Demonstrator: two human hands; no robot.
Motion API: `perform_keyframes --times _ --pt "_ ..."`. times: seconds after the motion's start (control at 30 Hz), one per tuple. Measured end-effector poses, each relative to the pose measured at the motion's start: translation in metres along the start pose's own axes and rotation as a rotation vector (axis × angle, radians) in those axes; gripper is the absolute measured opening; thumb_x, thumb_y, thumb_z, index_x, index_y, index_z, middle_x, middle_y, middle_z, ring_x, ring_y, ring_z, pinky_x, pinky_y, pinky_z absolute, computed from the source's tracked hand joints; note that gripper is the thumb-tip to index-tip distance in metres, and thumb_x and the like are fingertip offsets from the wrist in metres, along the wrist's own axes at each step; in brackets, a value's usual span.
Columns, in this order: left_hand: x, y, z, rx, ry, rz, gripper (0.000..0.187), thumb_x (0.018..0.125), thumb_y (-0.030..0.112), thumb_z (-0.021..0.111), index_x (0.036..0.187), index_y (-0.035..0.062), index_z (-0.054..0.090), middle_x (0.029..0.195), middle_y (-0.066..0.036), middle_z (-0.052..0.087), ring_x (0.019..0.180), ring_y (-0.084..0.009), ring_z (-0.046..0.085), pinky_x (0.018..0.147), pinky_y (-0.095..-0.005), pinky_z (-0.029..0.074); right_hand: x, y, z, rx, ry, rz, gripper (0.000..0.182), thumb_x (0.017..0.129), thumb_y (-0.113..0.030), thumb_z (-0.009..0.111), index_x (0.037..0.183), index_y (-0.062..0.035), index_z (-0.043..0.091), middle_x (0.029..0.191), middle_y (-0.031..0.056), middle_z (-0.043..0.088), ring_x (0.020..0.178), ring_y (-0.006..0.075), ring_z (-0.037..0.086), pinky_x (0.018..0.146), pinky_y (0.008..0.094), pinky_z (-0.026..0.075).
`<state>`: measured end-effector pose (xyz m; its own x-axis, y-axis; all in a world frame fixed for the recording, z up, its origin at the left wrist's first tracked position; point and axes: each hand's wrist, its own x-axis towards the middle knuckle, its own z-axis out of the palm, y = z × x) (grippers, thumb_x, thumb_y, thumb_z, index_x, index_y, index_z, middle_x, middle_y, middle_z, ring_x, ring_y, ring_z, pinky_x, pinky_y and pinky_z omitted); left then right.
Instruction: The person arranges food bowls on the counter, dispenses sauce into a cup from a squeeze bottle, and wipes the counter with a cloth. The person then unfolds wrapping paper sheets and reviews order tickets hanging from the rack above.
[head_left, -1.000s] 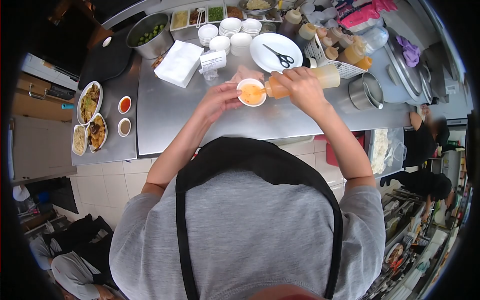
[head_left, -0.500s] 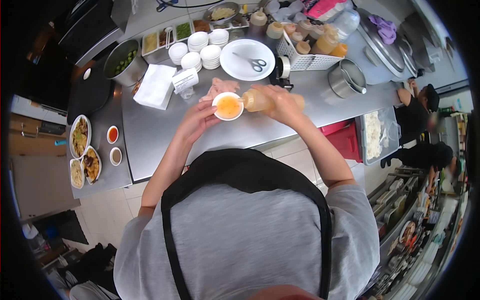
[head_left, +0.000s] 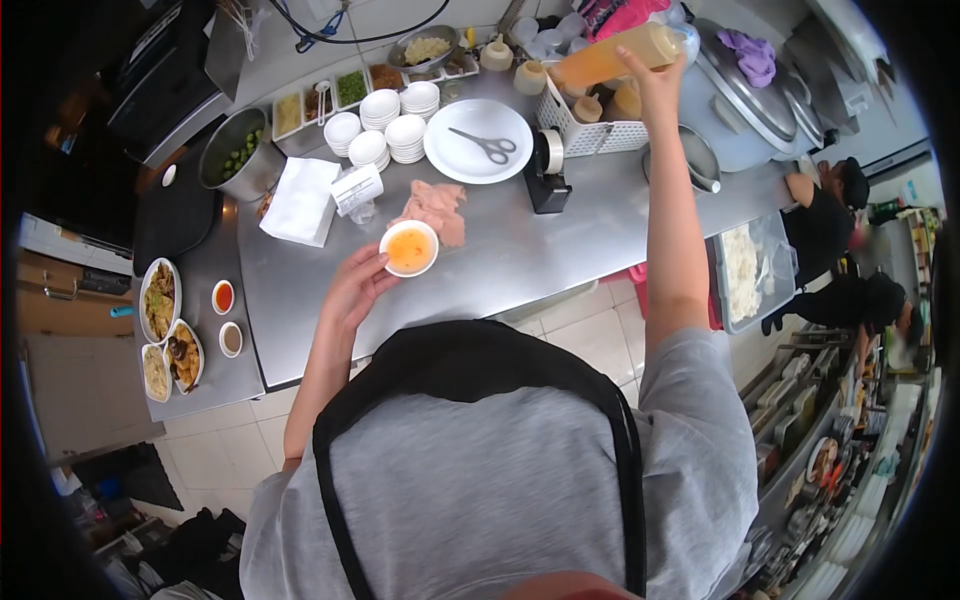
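Between the fingers of my left hand point(head_left: 358, 284) is a small white bowl point(head_left: 409, 249) of orange sauce, held near a crumpled pink cloth point(head_left: 436, 208). My right hand point(head_left: 655, 80) grips a squeeze bottle point(head_left: 603, 62) of orange sauce, tilted on its side above a white basket point(head_left: 592, 138) of other bottles. Scissors point(head_left: 487, 146) lie on a white plate point(head_left: 465, 165), with a black tape dispenser point(head_left: 548, 185) to its right. Stacks of small white dishes point(head_left: 406, 131) stand left of the plate.
A pot point(head_left: 240, 160) of green vegetables stands at the back left, near white napkins point(head_left: 301, 200). Plated food point(head_left: 160, 293) and two sauce dishes point(head_left: 224, 296) sit at the left. A bin point(head_left: 742, 275) of white food is at the right, near people in black point(head_left: 825, 225).
My right hand has moved up and right, carrying the bottle from the small bowl to above the basket. My left hand has shifted slightly left and down with the bowl.
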<state>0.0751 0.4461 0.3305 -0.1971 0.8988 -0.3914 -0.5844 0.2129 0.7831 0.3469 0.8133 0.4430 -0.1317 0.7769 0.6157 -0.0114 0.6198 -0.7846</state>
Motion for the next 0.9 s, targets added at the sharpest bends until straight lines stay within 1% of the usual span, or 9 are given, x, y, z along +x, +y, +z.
perform_keyframes --times 0.03,0.17,0.3,0.37,0.43,0.53,0.6,0.77,0.9 --pt "-0.002 0.000 -0.005 -0.002 0.006 0.006 0.030 0.083 0.010 0.056 0.109 -0.0030 0.050 0.100 -0.010 0.058 0.090 -0.0173 0.059 0.079 -0.0276 0.050 0.011 0.013 -0.003 -0.135 0.150 -0.132 0.065 0.067 -0.021 0.075 0.117 -0.0006 0.039 0.099 0.0084 0.054 0.095 0.0203 0.053 0.084 0.0324 0.041" --pt "-0.006 -0.001 -0.030 -0.027 0.092 0.043 0.029 0.084 0.010 0.055 0.109 -0.0040 0.050 0.098 -0.010 0.059 0.090 -0.0176 0.060 0.077 -0.0268 0.051 0.028 0.061 -0.007 -0.472 0.198 -0.295 0.077 0.058 -0.024 0.079 0.119 -0.0055 0.036 0.101 0.0146 0.057 0.096 0.0307 0.055 0.082 0.0368 0.043" --pt "-0.015 0.003 -0.042 -0.070 0.181 0.065 0.029 0.083 0.009 0.056 0.108 -0.0041 0.051 0.096 -0.010 0.060 0.086 -0.0169 0.061 0.076 -0.0262 0.051 0.022 0.116 -0.015 -0.870 0.002 0.125 0.079 0.060 -0.035 0.075 0.123 -0.0081 0.037 0.111 0.0203 0.053 0.103 0.0361 0.052 0.087 0.0395 0.041" --pt "-0.018 0.003 -0.049 -0.100 0.215 0.078 0.029 0.083 0.009 0.056 0.108 -0.0041 0.051 0.097 -0.011 0.059 0.086 -0.0168 0.061 0.076 -0.0261 0.051 0.013 0.112 -0.003 -1.315 -0.067 0.154 0.076 0.061 -0.043 0.071 0.123 -0.0105 0.042 0.110 0.0196 0.055 0.102 0.0346 0.053 0.086 0.0402 0.041" --pt "-0.018 0.005 -0.059 -0.118 0.243 0.091 0.029 0.083 0.008 0.056 0.108 -0.0040 0.051 0.097 -0.011 0.059 0.085 -0.0167 0.061 0.076 -0.0259 0.051 0.017 0.115 0.009 -1.422 -0.111 0.177 0.069 0.062 -0.046 0.068 0.119 -0.0120 0.049 0.107 0.0179 0.057 0.100 0.0323 0.055 0.084 0.0411 0.042" --pt "-0.018 0.009 -0.077 -0.106 0.279 0.112 0.029 0.083 0.008 0.056 0.109 -0.0039 0.050 0.098 -0.012 0.059 0.087 -0.0175 0.061 0.075 -0.0262 0.051 0.025 0.071 0.052 -1.178 0.075 0.139 0.050 0.067 -0.032 0.067 0.111 -0.0088 0.056 0.109 0.0157 0.056 0.102 0.0341 0.052 0.086 0.0439 0.039" --pt "-0.019 0.016 -0.083 -0.118 0.321 0.123 0.029 0.083 0.008 0.056 0.109 -0.0038 0.050 0.098 -0.012 0.059 0.087 -0.0177 0.061 0.075 -0.0264 0.051 0.033 0.073 0.096 -0.747 0.054 -0.165 0.038 0.069 -0.023 0.067 0.102 -0.0056 0.060 0.099 0.0159 0.060 0.093 0.0321 0.056 0.081 0.0391 0.043" --pt "-0.013 0.022 -0.107 -0.144 0.368 0.176 0.030 0.083 0.008 0.056 0.110 -0.0041 0.049 0.098 -0.012 0.060 0.086 -0.0185 0.061 0.075 -0.0271 0.052 -0.014 0.034 0.271 -0.490 -0.602 -0.241 0.019 0.068 -0.015 0.063 0.085 -0.0070 0.066 0.081 0.0150 0.063 0.077 0.0314 0.060 0.072 0.0383 0.048" --pt "-0.005 0.019 -0.125 -0.167 0.403 0.175 0.029 0.083 0.008 0.056 0.110 -0.0035 0.049 0.098 -0.012 0.060 0.087 -0.0192 0.061 0.075 -0.0282 0.052 -0.039 0.093 0.395 -0.841 -0.893 -0.234 0.015 0.073 -0.013 0.054 0.078 -0.0064 0.066 0.085 0.0158 0.063 0.077 0.0300 0.060 0.070 0.0392 0.049"
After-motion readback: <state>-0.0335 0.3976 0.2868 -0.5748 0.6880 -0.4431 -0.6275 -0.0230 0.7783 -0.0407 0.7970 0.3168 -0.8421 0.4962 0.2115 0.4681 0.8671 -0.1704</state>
